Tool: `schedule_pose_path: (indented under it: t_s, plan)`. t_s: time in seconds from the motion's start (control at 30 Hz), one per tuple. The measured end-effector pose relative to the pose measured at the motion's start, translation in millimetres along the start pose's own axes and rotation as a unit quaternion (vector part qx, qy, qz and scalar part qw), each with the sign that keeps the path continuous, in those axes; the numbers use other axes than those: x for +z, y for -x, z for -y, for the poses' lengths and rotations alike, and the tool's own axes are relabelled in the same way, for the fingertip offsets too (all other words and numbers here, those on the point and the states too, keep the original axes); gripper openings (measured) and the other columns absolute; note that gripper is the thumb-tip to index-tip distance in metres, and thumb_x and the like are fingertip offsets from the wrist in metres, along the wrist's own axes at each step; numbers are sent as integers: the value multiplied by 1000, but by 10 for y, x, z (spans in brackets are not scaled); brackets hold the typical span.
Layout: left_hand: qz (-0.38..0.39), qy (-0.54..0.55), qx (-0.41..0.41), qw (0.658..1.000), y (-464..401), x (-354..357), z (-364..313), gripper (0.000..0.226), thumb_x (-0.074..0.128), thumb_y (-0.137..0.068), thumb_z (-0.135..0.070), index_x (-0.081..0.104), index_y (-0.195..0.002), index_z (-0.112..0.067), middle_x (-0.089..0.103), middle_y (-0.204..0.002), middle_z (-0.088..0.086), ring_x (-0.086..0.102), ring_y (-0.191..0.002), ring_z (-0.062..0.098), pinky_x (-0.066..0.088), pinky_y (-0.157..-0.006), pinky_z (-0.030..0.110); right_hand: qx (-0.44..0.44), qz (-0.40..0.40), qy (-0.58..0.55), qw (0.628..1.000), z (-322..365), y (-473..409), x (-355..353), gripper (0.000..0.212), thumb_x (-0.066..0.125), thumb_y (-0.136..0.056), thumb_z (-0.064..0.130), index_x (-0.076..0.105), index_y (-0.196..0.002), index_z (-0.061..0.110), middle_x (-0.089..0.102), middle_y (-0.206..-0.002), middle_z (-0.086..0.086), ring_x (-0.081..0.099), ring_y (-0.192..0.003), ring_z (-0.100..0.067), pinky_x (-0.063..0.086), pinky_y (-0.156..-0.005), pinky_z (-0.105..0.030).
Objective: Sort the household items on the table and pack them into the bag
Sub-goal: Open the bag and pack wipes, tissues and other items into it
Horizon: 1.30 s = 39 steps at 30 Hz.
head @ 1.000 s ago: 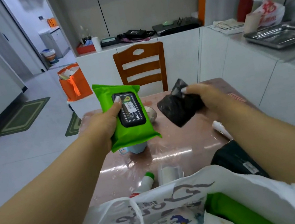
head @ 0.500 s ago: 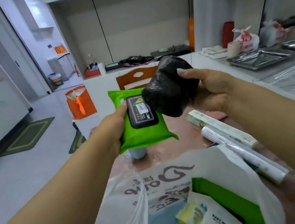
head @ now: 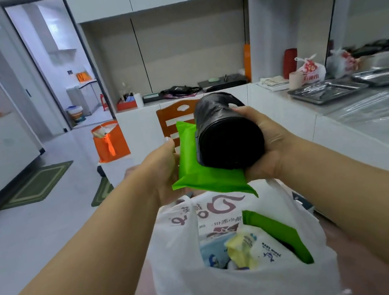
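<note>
while gripped by hands, green pack [head: 204, 179] left [head: 163, 168], black roll [head: 227, 134] right [head: 268, 140], axis toward camera.

"BABY WIPES" on yellow-white pack [head: 262, 251]

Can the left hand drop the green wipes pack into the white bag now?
Probably yes. The left hand holds the green wipes pack just above the white bag, whose mouth gapes open beneath. The black roll lies on the pack, though.
</note>
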<state>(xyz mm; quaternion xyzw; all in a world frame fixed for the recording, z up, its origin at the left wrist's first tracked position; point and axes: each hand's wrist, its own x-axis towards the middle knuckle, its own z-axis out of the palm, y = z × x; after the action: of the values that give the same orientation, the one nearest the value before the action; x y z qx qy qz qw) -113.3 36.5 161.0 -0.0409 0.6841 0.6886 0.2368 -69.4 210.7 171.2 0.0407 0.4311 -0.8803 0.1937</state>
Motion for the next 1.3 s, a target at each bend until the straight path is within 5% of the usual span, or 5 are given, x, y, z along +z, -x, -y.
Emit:
schedule_pose_path:
  t_s: [0.37, 0.53, 0.8, 1.07, 1.3]
  plan:
    - [-187, -173, -32, 967, 187, -254, 458, 59, 34, -91, -53, 65, -93, -2, 67, -77, 19, 62, -61, 26, 53, -59, 30, -85, -27, -10, 996, -442, 330, -251, 30, 62, -78, 36, 68, -98, 15, 69, -88, -9, 66, -80, -26, 53, -87, -40]
    - [-100, -108, -77, 986, 238, -22, 598, 64, 34, -91, -64, 50, -116, -8, 63, -116, 24, 61, -112, 39, 45, -101, 43, -100, -83, 9, 991, -505, 446, -528, 34, 65, -72, 30, 67, -101, 11, 72, -82, -11, 69, -69, -24, 58, -75, -39]
    - [6, 60, -19, 998, 720, -290, 396, 76, 29, -89, -71, 48, -125, -7, 61, -63, 12, 48, -40, 13, 47, -59, 27, -6, -66, 88, 994, -716, 443, -455, 40, 68, -64, 21, 64, -101, 6, 73, -78, -16, 70, -62, -27, 60, -63, -35]
    - [-14, 67, 15, 998, 1062, -320, 646, 79, 23, -81, -82, 40, -141, -34, 49, -58, 5, 24, -38, 6, 23, -33, 16, 248, -88, 279, 923, -1739, -52, -179, 86, 90, -47, 40, 59, -123, 17, 69, -112, -12, 64, -104, -32, 52, -91, -41]
    - [-4, 87, 16, 996, 1174, -515, 695, 78, 24, -82, -80, 45, -137, -30, 44, -60, 6, 23, -38, 7, 19, -37, 17, 149, -201, 276, 928, -1302, -70, -488, 60, 80, -71, 26, 56, -124, 10, 68, -110, -16, 63, -103, -35, 48, -97, -51]
